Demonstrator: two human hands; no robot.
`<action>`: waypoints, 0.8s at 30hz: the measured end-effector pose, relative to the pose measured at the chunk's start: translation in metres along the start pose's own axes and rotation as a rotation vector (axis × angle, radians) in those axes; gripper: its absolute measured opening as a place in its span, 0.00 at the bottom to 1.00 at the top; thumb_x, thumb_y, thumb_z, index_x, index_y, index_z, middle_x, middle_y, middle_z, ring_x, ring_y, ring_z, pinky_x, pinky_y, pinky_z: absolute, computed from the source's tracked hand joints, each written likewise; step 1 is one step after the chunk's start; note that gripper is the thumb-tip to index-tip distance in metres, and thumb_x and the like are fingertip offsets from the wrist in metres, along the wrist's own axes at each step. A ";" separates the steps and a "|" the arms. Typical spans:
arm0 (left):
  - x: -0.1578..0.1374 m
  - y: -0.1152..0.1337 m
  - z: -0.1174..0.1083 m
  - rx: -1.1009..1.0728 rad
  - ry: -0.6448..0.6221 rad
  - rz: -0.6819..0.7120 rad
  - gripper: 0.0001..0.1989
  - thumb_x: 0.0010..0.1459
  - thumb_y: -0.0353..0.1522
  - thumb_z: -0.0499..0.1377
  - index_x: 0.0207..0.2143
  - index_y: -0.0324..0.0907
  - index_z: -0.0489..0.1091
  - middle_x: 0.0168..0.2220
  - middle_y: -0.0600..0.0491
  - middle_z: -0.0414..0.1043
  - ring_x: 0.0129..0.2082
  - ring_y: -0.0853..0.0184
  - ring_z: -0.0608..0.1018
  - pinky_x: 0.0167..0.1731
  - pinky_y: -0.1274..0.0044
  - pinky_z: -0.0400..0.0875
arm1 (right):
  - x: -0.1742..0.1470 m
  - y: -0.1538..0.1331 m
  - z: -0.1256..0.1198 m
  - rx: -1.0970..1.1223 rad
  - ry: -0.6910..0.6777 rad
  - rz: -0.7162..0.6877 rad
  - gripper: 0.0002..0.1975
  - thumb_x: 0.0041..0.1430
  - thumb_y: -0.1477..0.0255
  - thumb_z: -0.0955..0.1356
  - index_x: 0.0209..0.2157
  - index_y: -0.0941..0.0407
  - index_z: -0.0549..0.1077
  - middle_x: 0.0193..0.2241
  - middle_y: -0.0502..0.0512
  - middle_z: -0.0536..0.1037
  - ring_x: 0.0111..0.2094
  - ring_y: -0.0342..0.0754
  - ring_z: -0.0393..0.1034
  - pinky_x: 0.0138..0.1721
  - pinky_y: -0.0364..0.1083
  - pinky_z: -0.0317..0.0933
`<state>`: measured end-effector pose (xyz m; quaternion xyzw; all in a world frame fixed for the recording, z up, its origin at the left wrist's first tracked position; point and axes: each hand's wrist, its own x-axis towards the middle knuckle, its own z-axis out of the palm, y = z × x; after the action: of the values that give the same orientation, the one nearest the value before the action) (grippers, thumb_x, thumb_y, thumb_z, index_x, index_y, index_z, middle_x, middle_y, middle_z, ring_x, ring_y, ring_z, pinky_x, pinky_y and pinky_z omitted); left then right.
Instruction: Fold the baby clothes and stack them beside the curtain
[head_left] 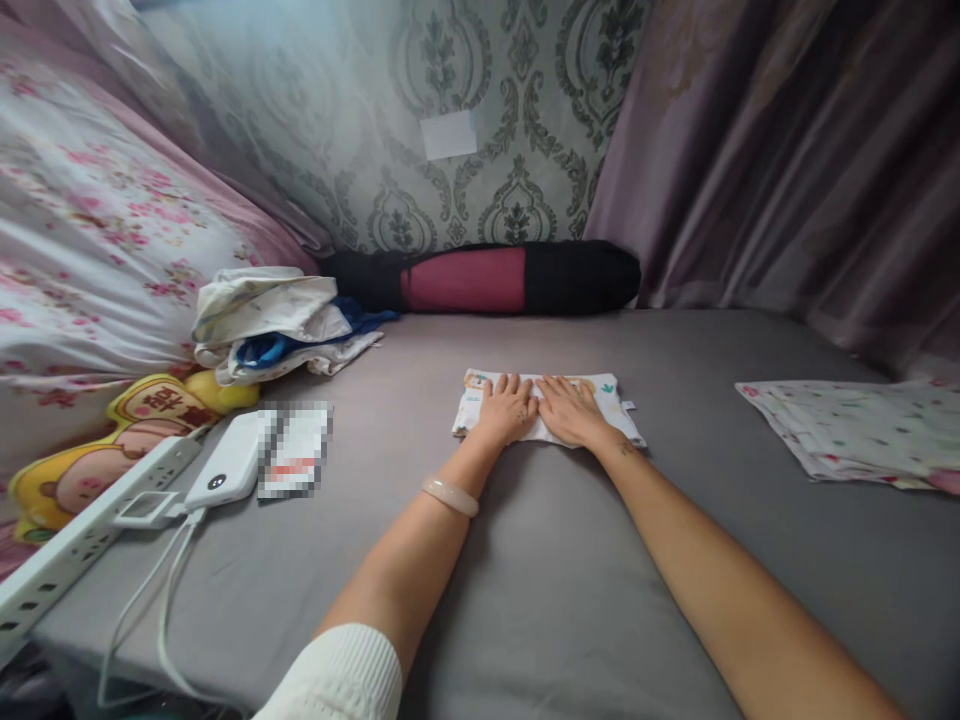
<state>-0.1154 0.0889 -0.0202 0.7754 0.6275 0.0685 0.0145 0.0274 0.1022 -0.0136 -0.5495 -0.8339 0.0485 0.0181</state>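
A white folded cloth [551, 432] with a small coloured print lies flat on the grey bed sheet [555, 560]; it looks like a garment, with a small white tag at its right edge. My left hand [508, 408] presses palm down on its left half, fingers stretched out. On its right half my right hand [571, 410] also lies flat, thumb close to the left hand. Both hands cover the middle of the cloth. A pale bangle [451, 496] circles my left wrist.
A crumpled clothes pile [274, 315] sits back left, near a yellow plush toy [67, 475]. A power strip [97, 525], cables and a white power bank [231, 460] lie left. Folded printed fabric [862, 430] lies right. A black and red roll [480, 278] runs along the wall.
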 end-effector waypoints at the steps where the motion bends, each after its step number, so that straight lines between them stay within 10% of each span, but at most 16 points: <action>1: 0.000 0.000 0.000 0.002 0.009 -0.015 0.27 0.67 0.40 0.39 0.64 0.41 0.55 0.66 0.44 0.53 0.66 0.53 0.56 0.63 0.56 0.48 | 0.000 0.000 0.000 -0.008 0.012 0.025 0.29 0.66 0.68 0.50 0.66 0.58 0.54 0.67 0.57 0.52 0.67 0.54 0.44 0.65 0.60 0.36; 24: -0.012 -0.028 -0.006 -0.051 0.056 -0.250 0.28 0.67 0.43 0.37 0.61 0.37 0.58 0.65 0.39 0.54 0.66 0.54 0.54 0.62 0.59 0.52 | -0.010 0.023 0.000 0.011 0.098 0.341 0.30 0.65 0.68 0.52 0.63 0.68 0.57 0.65 0.65 0.56 0.66 0.56 0.45 0.64 0.55 0.40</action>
<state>-0.1457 0.0827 -0.0182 0.6884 0.7174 0.1040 0.0250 0.0530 0.1017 -0.0154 -0.6845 -0.7265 0.0285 0.0532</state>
